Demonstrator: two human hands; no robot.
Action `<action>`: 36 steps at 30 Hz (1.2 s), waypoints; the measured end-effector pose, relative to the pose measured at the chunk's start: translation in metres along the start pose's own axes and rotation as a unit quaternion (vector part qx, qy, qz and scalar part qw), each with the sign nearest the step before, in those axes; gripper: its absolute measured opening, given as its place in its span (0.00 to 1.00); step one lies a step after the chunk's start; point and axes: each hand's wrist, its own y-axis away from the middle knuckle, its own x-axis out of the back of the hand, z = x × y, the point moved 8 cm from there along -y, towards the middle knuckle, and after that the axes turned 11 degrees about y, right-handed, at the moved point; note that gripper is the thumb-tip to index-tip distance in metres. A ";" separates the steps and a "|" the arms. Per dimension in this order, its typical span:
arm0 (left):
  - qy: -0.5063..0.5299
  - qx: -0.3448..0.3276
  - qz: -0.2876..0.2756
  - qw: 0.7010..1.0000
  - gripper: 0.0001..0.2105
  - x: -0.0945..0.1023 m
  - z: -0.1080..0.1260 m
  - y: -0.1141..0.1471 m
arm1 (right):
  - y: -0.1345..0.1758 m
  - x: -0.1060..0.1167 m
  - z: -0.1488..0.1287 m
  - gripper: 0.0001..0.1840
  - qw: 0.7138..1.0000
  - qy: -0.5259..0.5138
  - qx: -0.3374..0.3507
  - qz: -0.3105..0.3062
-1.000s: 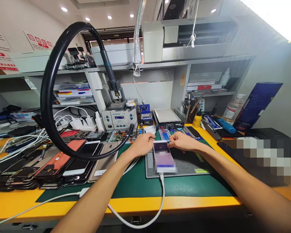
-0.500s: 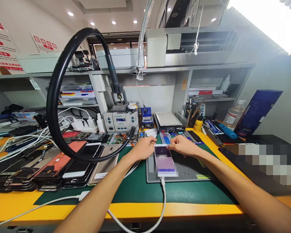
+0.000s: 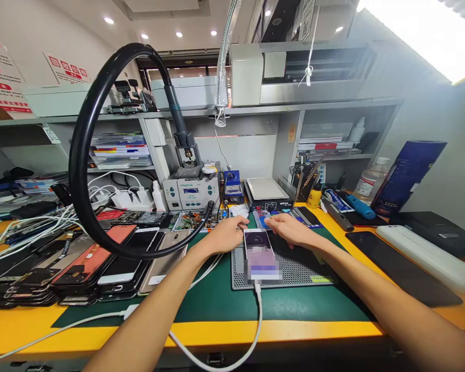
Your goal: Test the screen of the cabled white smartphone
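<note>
A lit white smartphone lies on a grey perforated mat, with a white charging cable plugged into its lower end. Part of its screen is pixelated. My left hand is beside the phone's upper left corner, its fingers loosely bent and the thumb apart from them. Just beyond the phone's upper right corner is my right hand, fingers curled and thumb and forefinger close together. Their tips are at a small clear-and-blue packet; whether they grip it I cannot tell.
Stacked phones and tangled white cables fill the left side. A black hose loops up from the grey soldering station. Behind the mat stands a heating plate. A dark flat panel lies at right.
My right hand has moved away from the phone's upper right corner toward the packet. My left hand stays by the phone's other corner. The whole view has shifted slightly.
</note>
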 end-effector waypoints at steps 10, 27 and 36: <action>-0.020 0.067 -0.180 0.981 0.62 0.007 0.012 0.033 | 0.001 0.001 -0.006 0.18 1.000 0.010 0.022 -0.012; -0.142 0.057 -0.157 0.976 0.67 -0.009 0.019 0.037 | 0.016 0.003 -0.016 0.20 0.989 0.036 0.093 -0.105; -0.127 0.040 -0.136 0.982 0.66 -0.010 0.019 0.034 | -0.005 0.007 0.006 0.14 0.998 -0.042 -0.018 0.052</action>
